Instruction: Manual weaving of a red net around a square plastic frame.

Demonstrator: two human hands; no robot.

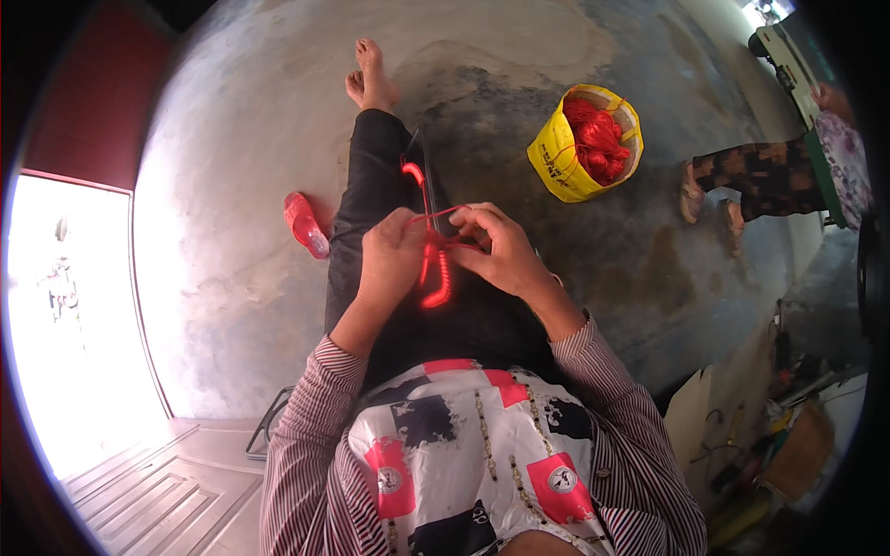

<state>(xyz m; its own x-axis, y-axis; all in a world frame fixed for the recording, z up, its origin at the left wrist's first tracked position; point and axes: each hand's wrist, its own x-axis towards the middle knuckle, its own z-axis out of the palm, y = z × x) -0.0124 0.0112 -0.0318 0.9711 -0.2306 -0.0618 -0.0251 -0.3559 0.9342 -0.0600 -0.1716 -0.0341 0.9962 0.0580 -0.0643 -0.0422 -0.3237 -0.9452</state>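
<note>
Above my lap, both hands work at a bright red cord point(439, 214). My left hand point(387, 258) is closed, with the cord pinched at thumb and forefinger. Facing it, my right hand point(505, 252) pinches the cord too, with a strand running between the two hands. Below the fingers hangs a curved, ridged piece of knotted red cord point(439, 285). Another thick red curl point(414, 173) lies farther out over my leg, beside a thin dark bar point(423, 148). How the strands cross between my fingertips is too small to make out.
On the concrete floor to the right stands a yellow bag point(556, 153) holding red yarn point(601, 144). A red slipper point(304, 222) lies left of my outstretched leg. Another person's legs point(756, 179) show at the far right. A bright doorway point(79, 296) is on the left.
</note>
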